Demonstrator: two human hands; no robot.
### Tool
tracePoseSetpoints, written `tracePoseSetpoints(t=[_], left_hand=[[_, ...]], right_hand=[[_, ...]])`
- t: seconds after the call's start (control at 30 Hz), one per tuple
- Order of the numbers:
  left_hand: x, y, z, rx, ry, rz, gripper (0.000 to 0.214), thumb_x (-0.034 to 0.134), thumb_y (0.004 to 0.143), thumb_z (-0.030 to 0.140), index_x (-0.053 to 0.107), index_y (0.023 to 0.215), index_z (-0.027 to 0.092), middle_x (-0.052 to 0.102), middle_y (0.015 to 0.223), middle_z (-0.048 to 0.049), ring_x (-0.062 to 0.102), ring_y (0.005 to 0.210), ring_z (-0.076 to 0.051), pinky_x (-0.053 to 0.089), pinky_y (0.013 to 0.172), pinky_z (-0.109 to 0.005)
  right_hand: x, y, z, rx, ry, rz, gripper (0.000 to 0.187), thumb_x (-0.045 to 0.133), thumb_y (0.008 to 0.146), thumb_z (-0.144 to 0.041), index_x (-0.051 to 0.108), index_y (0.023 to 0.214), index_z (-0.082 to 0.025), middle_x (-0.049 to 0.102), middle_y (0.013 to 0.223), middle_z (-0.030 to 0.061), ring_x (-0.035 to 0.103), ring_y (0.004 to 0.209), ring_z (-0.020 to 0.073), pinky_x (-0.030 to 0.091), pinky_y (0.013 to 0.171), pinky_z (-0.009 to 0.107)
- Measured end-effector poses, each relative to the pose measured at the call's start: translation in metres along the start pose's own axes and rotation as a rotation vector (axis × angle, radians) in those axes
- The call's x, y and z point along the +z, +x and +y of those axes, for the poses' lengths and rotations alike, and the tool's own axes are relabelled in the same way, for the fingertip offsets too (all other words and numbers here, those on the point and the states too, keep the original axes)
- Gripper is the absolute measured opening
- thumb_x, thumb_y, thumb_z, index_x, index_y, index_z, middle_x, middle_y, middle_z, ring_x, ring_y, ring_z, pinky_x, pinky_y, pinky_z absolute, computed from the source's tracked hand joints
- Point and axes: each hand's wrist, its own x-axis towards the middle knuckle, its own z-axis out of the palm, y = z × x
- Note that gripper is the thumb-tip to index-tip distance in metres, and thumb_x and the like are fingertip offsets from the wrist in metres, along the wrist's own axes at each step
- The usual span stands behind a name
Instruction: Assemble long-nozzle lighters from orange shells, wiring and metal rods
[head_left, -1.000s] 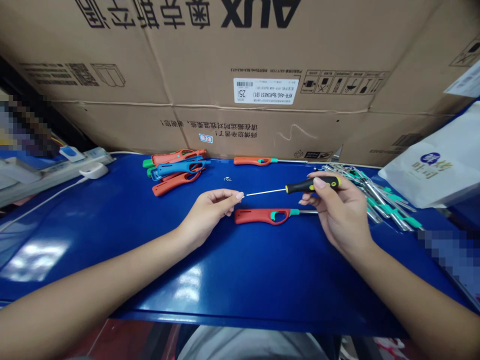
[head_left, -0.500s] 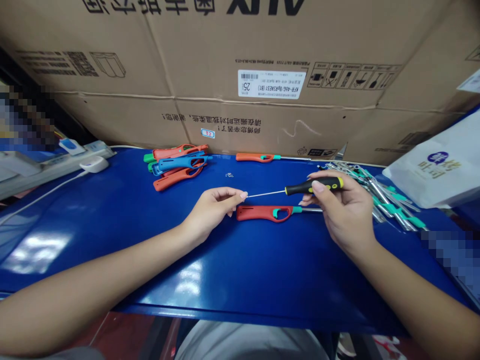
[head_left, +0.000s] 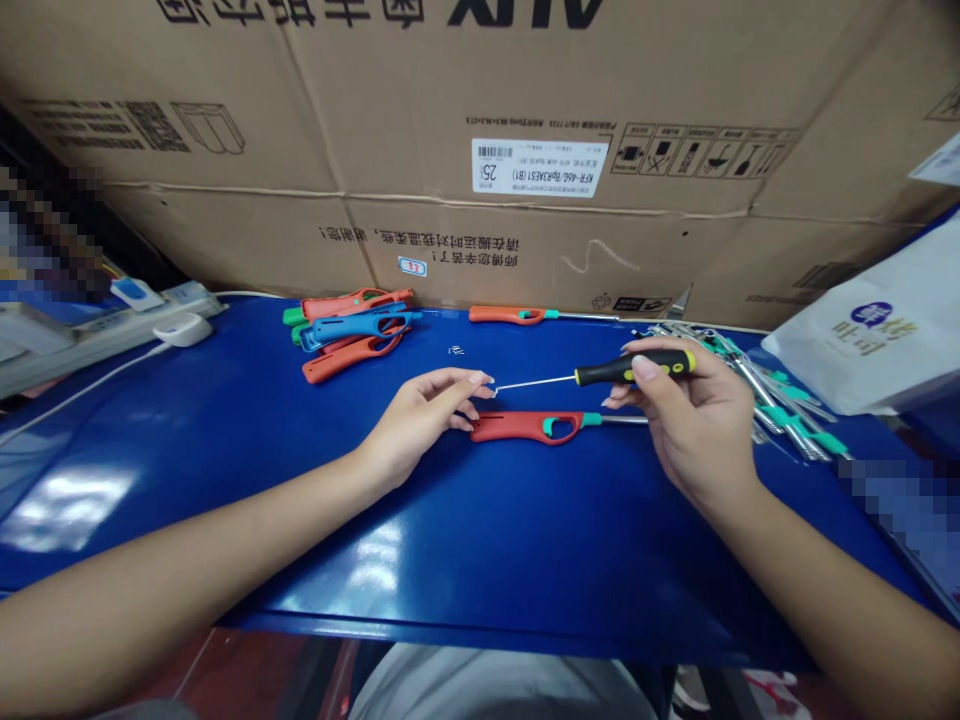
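My right hand (head_left: 694, 420) grips a black and yellow screwdriver (head_left: 637, 368), its thin shaft pointing left. A tiny silvery piece, probably a screw, is at the screwdriver's tip. Just left of the tip is my left hand (head_left: 427, 415), its fingers bent and slightly apart, the fingertips close to that piece; whether they touch it is hard to see. Below the shaft lies a red lighter (head_left: 525, 427) with a green trigger and metal tube, its left end close to my left fingers. Several small screws (head_left: 456, 351) lie behind my left hand.
An orange lighter (head_left: 517, 315) lies along the big cardboard box (head_left: 390, 140). Red, blue and green lighter shells (head_left: 352, 330) are piled at left, metal tubes with green parts (head_left: 772, 395) at right. A white bag (head_left: 870, 320) and a power strip (head_left: 60, 345) flank the blue table (head_left: 450, 560).
My left fingers have loosened from a pinch at the screwdriver's tip and spread slightly. The screwdriver has shifted a little to the right, so its tip now shows.
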Motion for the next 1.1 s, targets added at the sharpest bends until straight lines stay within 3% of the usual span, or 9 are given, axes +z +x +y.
tracePoseSetpoints(t=[0.3, 0.67, 0.87, 1.1], left_hand=[[-0.003, -0.002, -0.003, 0.216, 0.226, -0.141, 0.029, 0.083, 0.078, 0.037, 0.079, 0.101, 0.02, 0.077, 0.099, -0.0055, 0.063, 0.075, -0.012, 0.048, 0.067, -0.023], [-0.004, -0.002, -0.003, 0.505, 0.414, -0.139, 0.013, 0.078, 0.085, 0.03, 0.081, 0.089, 0.018, 0.076, 0.095, -0.0064, 0.066, 0.081, -0.015, 0.048, 0.068, -0.027], [-0.006, -0.002, -0.003, 0.603, 0.475, -0.147, 0.009, 0.077, 0.087, 0.026, 0.081, 0.087, 0.018, 0.075, 0.089, -0.0059, 0.066, 0.077, -0.014, 0.049, 0.066, -0.025], [-0.008, -0.003, -0.001, 0.749, 0.596, -0.213, 0.007, 0.075, 0.088, 0.021, 0.079, 0.088, 0.016, 0.073, 0.089, -0.0059, 0.066, 0.077, -0.012, 0.052, 0.07, -0.024]], right_hand=[[-0.001, 0.007, -0.001, 0.068, 0.1, 0.045, 0.015, 0.081, 0.081, -0.034, 0.077, 0.092, -0.025, 0.067, 0.074, -0.0025, 0.067, 0.057, 0.012, 0.064, 0.053, 0.026], [-0.002, 0.006, -0.001, 0.102, 0.116, 0.005, 0.014, 0.081, 0.082, -0.032, 0.077, 0.092, -0.024, 0.068, 0.072, -0.0026, 0.067, 0.055, 0.0106, 0.063, 0.053, 0.023], [-0.004, 0.007, -0.005, 0.1, 0.066, -0.052, 0.012, 0.08, 0.083, -0.029, 0.077, 0.093, -0.024, 0.065, 0.071, -0.001, 0.062, 0.055, 0.0106, 0.053, 0.04, 0.019], [-0.014, 0.008, -0.007, 0.04, -0.055, -0.168, 0.01, 0.075, 0.088, -0.025, 0.076, 0.098, -0.024, 0.06, 0.062, -0.0035, 0.058, 0.047, 0.0106, 0.049, 0.039, 0.022]])
